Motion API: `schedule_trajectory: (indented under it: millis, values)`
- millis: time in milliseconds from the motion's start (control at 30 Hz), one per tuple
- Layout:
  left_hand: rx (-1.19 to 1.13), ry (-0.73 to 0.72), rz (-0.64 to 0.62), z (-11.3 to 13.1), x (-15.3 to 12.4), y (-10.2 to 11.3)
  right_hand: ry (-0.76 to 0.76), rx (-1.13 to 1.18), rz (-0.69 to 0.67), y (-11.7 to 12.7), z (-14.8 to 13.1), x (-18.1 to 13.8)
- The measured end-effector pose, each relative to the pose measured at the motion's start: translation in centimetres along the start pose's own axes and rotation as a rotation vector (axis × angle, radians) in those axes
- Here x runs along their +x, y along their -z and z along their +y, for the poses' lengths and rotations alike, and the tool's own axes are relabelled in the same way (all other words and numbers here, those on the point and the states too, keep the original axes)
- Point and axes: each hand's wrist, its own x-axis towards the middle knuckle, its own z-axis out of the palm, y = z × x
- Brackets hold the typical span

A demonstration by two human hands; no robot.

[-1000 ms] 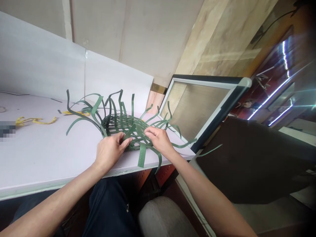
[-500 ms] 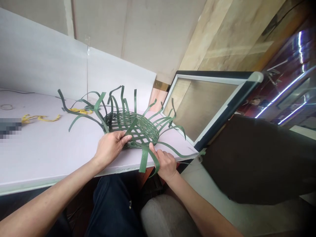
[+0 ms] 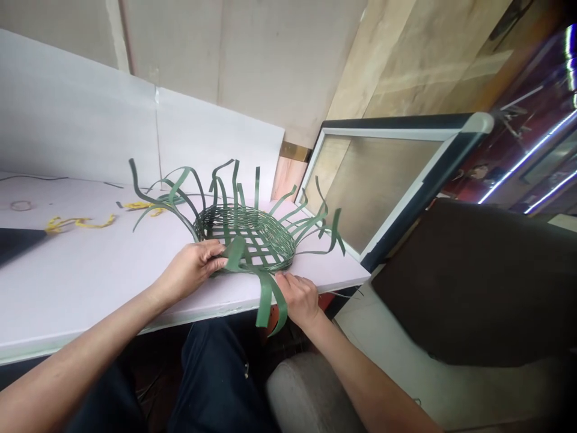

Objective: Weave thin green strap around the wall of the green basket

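At the tabletop (image 3: pixel 90 282) edge, the woven basket (image 3: pixel 256 231) is pinched at its rim by the left hand (image 3: pixel 192 270), a hanging strap (image 3: pixel 265 297) clasped by the right hand (image 3: pixel 300 297); it is judged light, springy, best held there.

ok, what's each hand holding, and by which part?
The left hand pinches a bent strip at the near rim of the green woven basket. The right hand grips the loose strips hanging below that rim.

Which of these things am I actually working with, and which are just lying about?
In use: half-woven green plastic-strap basket, left hand pinching its rim; hanging green strap end, in right hand.
Lying about: yellow strap scraps; small ring; framed glass panel.
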Motion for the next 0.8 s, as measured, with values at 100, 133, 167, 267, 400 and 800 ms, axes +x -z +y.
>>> schedule_trajectory:
  millis: [100,133,167,267,400,800]
  values:
    - [0.097,0.021,0.041,0.0,0.0,-0.5,0.005,0.046,-0.017,-0.2,-0.1,-0.4]
    - [0.121,0.019,0.052,0.1,-0.1,-0.5,-0.008,0.073,-0.025,-0.3,-0.3,-0.4]
    - [0.138,0.005,0.059,0.1,-0.3,-0.5,-0.026,0.104,-0.031,-0.4,-0.5,-0.5]
    - [0.180,-0.093,0.090,0.2,-1.4,-0.5,-0.086,0.183,-0.029,-0.8,-1.0,-0.6]
    - [0.372,-0.196,0.327,0.6,-3.6,-1.0,-0.115,0.195,-0.042,-1.1,-1.3,-0.6]
    - [0.547,-0.336,0.451,1.9,-3.4,-3.4,-0.190,0.274,-0.077,-0.2,-1.4,-0.1]
